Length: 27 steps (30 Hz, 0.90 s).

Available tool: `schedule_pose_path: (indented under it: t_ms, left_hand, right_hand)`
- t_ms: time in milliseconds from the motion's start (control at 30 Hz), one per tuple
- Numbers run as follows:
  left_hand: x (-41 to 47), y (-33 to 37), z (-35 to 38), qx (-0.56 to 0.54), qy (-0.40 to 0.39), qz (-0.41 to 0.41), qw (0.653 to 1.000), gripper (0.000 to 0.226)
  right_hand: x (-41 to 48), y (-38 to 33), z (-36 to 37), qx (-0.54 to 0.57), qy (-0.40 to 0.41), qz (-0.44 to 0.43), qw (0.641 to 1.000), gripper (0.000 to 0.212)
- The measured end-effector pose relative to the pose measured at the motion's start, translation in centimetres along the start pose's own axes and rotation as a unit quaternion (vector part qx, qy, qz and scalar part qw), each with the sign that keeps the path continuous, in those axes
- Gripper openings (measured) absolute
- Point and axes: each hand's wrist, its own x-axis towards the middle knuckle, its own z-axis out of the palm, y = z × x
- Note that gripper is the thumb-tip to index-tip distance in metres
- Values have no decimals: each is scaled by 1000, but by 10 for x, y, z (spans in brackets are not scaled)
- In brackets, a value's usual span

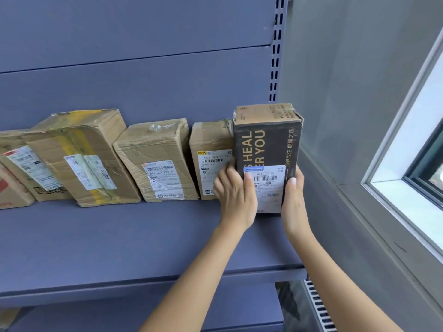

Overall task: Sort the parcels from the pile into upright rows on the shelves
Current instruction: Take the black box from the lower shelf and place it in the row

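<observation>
A dark brown parcel (267, 149) with pale lettering and a white shipping label stands upright at the right end of the grey-blue shelf (119, 245). My left hand (236, 190) grips its lower left edge, thumb on the label. Along its lower right edge my right hand (293, 200) holds it, thumb on the front. To its left a row of cardboard parcels stands against the back panel: a small one (208, 154) touching it, then a creased one (155, 152), then a larger taped one (81, 149) leaning left.
More parcels (16, 173) continue past the left edge. A slotted shelf upright (275, 56) rises at the right, with a grey wall and a window frame (395, 188) beyond it. A lower shelf (215, 317) shows beneath.
</observation>
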Motion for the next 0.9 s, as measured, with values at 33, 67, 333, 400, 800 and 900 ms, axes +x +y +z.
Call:
schedule_pose_path:
  t_ms: [33, 67, 333, 400, 800, 900]
  left_hand:
    - [4, -4, 0, 34, 9, 9, 999, 74]
    - [7, -8, 0, 69, 26, 21, 997, 69]
    - [56, -27, -30, 193, 133, 165, 958, 86]
    - [72, -30, -37, 243, 93, 191, 947, 85]
    - [93, -46, -16, 378, 158, 273, 870, 80]
    - [94, -51, -14, 385, 176, 287, 859, 88]
  right_hand:
    - [5, 4, 1, -4, -3, 5, 1000, 65]
    - [10, 7, 2, -7, -6, 5, 1000, 67]
    - [31, 15, 12, -28, -16, 4, 999, 61]
    - [37, 19, 17, -33, -31, 12, 999, 61]
    - [88, 22, 31, -39, -57, -18, 997, 58]
    - [91, 30, 31, -61, -62, 5, 996, 58]
